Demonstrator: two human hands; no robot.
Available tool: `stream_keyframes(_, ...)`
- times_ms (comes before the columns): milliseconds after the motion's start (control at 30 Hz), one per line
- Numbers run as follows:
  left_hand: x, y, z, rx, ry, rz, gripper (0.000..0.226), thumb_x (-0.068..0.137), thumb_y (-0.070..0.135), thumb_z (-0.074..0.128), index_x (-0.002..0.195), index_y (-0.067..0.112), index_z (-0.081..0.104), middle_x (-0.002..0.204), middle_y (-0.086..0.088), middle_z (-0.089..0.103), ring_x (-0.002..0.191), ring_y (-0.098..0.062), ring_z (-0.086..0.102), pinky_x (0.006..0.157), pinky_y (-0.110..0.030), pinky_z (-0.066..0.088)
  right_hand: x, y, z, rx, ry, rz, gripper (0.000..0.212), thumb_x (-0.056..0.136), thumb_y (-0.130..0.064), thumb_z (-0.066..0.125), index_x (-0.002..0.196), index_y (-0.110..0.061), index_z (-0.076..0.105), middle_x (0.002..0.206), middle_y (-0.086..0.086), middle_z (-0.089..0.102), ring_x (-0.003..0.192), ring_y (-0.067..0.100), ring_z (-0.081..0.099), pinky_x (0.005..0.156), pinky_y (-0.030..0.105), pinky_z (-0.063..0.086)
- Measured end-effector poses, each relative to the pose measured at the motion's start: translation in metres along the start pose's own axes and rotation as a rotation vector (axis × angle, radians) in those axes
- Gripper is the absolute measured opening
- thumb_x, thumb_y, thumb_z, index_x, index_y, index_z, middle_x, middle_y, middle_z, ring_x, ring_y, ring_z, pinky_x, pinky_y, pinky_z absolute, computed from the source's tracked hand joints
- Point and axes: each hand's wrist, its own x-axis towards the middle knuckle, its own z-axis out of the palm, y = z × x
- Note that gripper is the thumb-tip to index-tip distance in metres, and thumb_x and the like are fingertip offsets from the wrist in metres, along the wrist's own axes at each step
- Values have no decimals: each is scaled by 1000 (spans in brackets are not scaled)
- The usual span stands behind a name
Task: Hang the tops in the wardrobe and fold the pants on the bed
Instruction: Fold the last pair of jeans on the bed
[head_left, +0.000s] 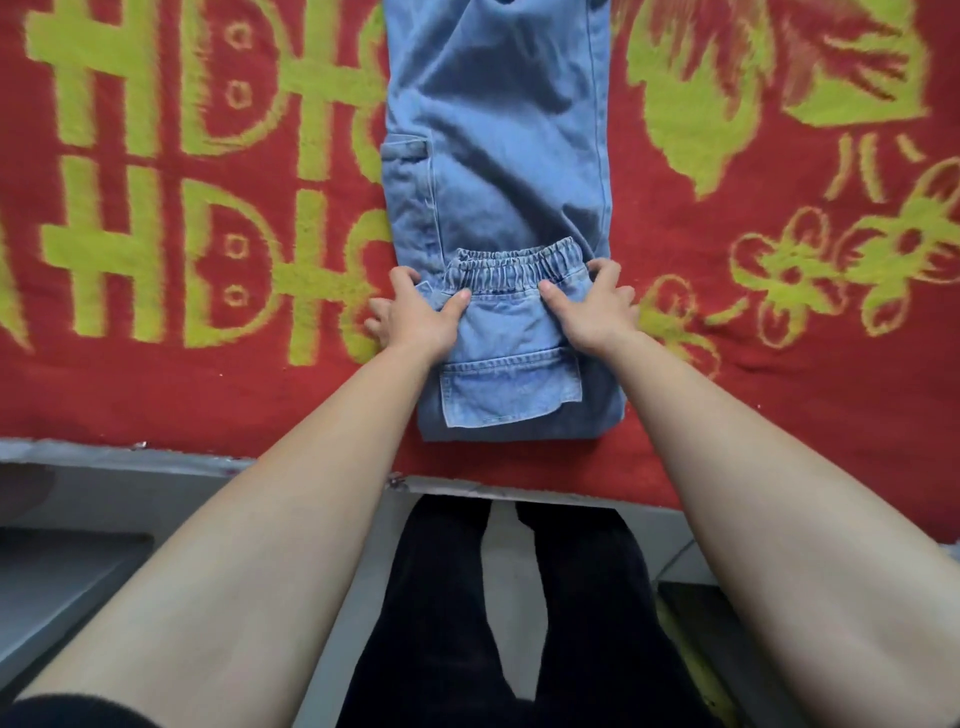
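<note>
Between the fingers: the elastic waistband of the blue denim pants, folded back over the legs.
Left hand: fingers clamped on the left edge of the folded part, thumb pressed on top.
Right hand: fingers clamped on the right edge, thumb pressed on top.
Nearer than the thumbs: a patch pocket facing up on the folded part.
Beyond the fingers: the pants legs lie flat and run out of view at the top.
Under the fingers: a red blanket with a yellow-green pattern, covering the bed.
</note>
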Motion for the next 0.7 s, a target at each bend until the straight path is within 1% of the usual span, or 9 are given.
stream_keyframes(67, 4, 2, 2, 53, 9, 33, 64, 84, 57, 64, 128, 19, 35, 133, -23, 40, 123, -40, 40, 103, -41, 30, 5, -1, 0, -24, -13, -22, 71, 89, -62, 56, 139, -22, 27, 140, 21, 38, 126, 43, 45, 106, 42, 33)
stream_keyframes(167, 1, -2, -1, 27, -8, 99, 60, 87, 52, 64, 125, 17, 33, 126, -19, 45, 108, -38, 52, 93, -41, 38, 4, 6, 0, -60, -8, -103, 66, 92, -61, 53, 136, -19, 27, 136, 18, 47, 120, 41, 52, 97, 41, 38)
stream_keyframes(233, -9, -3, -1, 3, 5, 130, 57, 89, 48, 64, 124, 16, 33, 122, -18, 47, 105, -37, 52, 91, -41, 38, 0, 12, -2, -46, -5, -161, 63, 93, -59, 54, 133, -17, 28, 133, 15, 55, 117, 40, 55, 87, 38, 37)
stream_keyframes(300, -23, -5, 2, -9, 1, 109, 55, 90, 46, 64, 124, 15, 33, 122, -19, 46, 102, -37, 52, 87, -40, 38, -7, 20, -4, -48, -30, -177, 60, 94, -55, 54, 131, -15, 29, 129, 15, 59, 114, 40, 57, 80, 35, 32)
stream_keyframes(400, -49, -21, 14, 2, -49, 41, 54, 90, 44, 64, 124, 15, 33, 124, -19, 45, 102, -38, 54, 87, -39, 38, -27, 42, -4, -74, -103, -144, 56, 93, -55, 55, 126, -17, 30, 125, 13, 60, 111, 39, 59, 78, 35, 32)
stream_keyframes(500, -80, -46, 30, 31, -100, -29, 52, 91, 45, 62, 122, 17, 32, 123, -16, 43, 96, -37, 54, 85, -38, 38, -48, 73, 0, -92, -181, -113, 50, 92, -56, 57, 112, -22, 28, 120, 11, 60, 108, 38, 60, 78, 35, 34)
stream_keyframes(567, -97, -60, 40, 75, -113, -47, 51, 91, 45, 61, 122, 17, 31, 123, -15, 42, 96, -37, 54, 83, -38, 38, -56, 89, 3, -115, -233, -103, 50, 91, -55, 59, 109, -22, 26, 118, 10, 59, 105, 37, 60, 76, 35, 35)
stream_keyframes(633, -102, -67, 42, 105, -120, -57, 52, 90, 45, 62, 122, 17, 32, 124, -16, 42, 100, -39, 55, 87, -40, 40, -59, 95, 5, -134, -270, -99, 51, 90, -54, 61, 109, -21, 27, 120, 12, 58, 106, 37, 59, 76, 36, 36)
stream_keyframes(700, -99, -64, 40, 119, -142, -107, 54, 86, 41, 68, 122, 16, 36, 126, -16, 41, 106, -38, 53, 94, -40, 40, -50, 92, -1, -185, -343, -78, 59, 87, -60, 62, 114, -17, 32, 124, 13, 56, 112, 37, 58, 80, 38, 40)
